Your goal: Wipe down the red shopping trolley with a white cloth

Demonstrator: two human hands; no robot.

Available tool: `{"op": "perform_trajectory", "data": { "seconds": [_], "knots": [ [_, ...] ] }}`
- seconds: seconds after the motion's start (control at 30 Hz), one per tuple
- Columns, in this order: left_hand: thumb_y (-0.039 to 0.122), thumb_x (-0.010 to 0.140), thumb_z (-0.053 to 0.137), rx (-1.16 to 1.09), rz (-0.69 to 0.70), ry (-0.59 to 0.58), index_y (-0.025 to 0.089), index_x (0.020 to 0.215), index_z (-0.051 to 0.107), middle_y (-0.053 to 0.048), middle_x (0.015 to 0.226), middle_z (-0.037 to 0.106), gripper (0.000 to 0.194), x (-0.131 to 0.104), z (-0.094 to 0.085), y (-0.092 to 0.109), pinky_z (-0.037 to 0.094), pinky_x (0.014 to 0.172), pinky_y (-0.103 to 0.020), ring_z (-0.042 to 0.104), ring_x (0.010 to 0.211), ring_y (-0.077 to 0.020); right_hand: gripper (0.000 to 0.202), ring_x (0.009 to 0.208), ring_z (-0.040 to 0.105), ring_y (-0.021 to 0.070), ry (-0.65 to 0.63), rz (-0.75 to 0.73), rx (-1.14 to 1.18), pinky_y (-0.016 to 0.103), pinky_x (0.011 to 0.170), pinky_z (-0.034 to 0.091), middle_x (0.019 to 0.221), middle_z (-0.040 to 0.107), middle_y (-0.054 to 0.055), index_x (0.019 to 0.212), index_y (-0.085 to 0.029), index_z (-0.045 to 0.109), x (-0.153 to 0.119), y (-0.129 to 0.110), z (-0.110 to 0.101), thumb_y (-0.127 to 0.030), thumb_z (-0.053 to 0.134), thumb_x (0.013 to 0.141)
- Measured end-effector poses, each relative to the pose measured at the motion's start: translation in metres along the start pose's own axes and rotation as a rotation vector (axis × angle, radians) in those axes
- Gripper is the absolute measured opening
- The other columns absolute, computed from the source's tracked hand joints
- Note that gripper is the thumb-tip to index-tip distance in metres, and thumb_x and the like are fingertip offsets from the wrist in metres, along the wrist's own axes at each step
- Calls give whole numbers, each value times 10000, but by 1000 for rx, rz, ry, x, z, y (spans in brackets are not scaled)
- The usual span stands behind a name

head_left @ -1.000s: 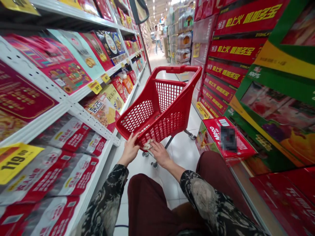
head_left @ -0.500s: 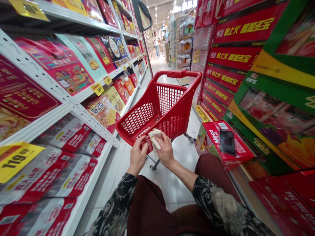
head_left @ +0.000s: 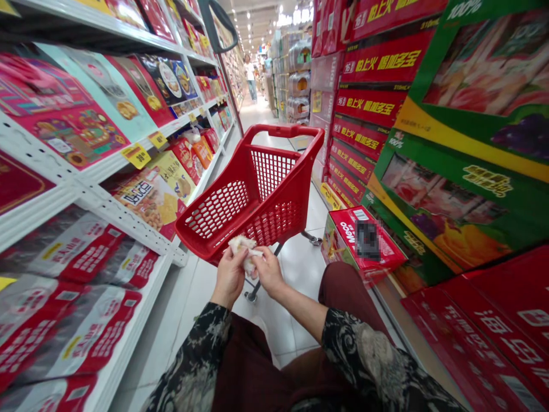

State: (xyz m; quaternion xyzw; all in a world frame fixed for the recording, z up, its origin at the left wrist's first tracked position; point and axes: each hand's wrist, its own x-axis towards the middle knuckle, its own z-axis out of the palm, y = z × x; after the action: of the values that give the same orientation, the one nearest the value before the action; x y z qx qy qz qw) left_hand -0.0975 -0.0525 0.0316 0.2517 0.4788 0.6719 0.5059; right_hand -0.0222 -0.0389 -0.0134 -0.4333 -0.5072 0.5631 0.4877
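Shelving (head_left: 88, 191) with packaged goods lines the left side; stacked green cartons (head_left: 461, 166) and red cartons (head_left: 371, 103) form the right side; the red shopping cart (head_left: 195, 247) stands between them, its handle end to the far right and its lower rim at the near left, beside the hands; the red-topped Meco box (head_left: 384, 243) sits to the right of the cart, well apart from both hands.

The left hand (head_left: 229, 277) and the right hand (head_left: 269, 273) reach from the near side and meet at the near rim of the cart; the fingers of each are bent and closed lightly, those of the left hand pinching the left, near part of the crumpled white cloth (head_left: 244, 245), those of the right hand holding its right part; neither hand is nearer, since both touch it.

The cloth lies between the fingertips and bulges beyond them toward the cart; its folds give no firm long axis, though the bulk slants from far left to near right, with a loose part hanging between the hands; it overlaps the cart's rim in this view, and whether the two touch cannot be told.
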Motion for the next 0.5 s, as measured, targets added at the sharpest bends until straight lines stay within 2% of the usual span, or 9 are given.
{"op": "perform_trajectory", "data": {
  "seconds": [0.1,0.17,0.23,0.3,0.4,0.43,0.5],
  "knots": [
    [236,470,764,76,33,107,154,824,562,22,734,641,417,2,-4,-2,478,654,-234,598,636,-100,171,500,540,100,-20,22,-131,196,500,452,619,584,-33,867,-179,570,2,-3,-3,-175,467,731],
    [233,456,764,171,57,180,150,791,555,37,687,624,404,3,-7,0,465,581,-210,577,569,-84,251,613,589,122,-43,-111,-305,220,600,479,737,639,-5,948,-189,573,-3,-7,-6,-151,480,718],
    [227,465,756,259,65,204,155,790,552,55,642,600,390,3,-6,4,437,506,-187,546,504,-70,370,718,613,141,-86,-274,-441,247,695,483,898,660,19,1085,-198,537,-9,-10,-8,-144,473,725],
    [246,495,739,262,17,146,160,812,556,55,638,595,376,2,-3,11,421,469,-182,530,479,-68,454,709,618,146,-104,-325,-484,252,706,482,901,666,15,1195,-193,474,-13,-12,-10,-142,443,744],
    [252,522,717,139,-68,13,157,866,575,18,748,634,384,2,5,21,460,540,-202,575,585,-90,520,603,604,140,-71,-232,-467,239,642,483,726,661,-25,1293,-175,386,-13,-12,-14,-138,384,775],
    [234,520,713,113,-72,-1,156,881,580,10,784,641,393,3,7,23,469,579,-208,586,630,-95,541,616,606,143,-58,-228,-483,243,650,484,730,663,-24,1315,-171,360,-12,-12,-16,-135,377,776],
    [189,510,707,116,-52,26,158,894,585,11,800,645,404,7,8,26,470,628,-215,588,666,-96,578,778,616,167,-47,-342,-568,284,747,479,912,670,28,1337,-158,337,-10,-14,-20,-146,406,763]
  ]
}}
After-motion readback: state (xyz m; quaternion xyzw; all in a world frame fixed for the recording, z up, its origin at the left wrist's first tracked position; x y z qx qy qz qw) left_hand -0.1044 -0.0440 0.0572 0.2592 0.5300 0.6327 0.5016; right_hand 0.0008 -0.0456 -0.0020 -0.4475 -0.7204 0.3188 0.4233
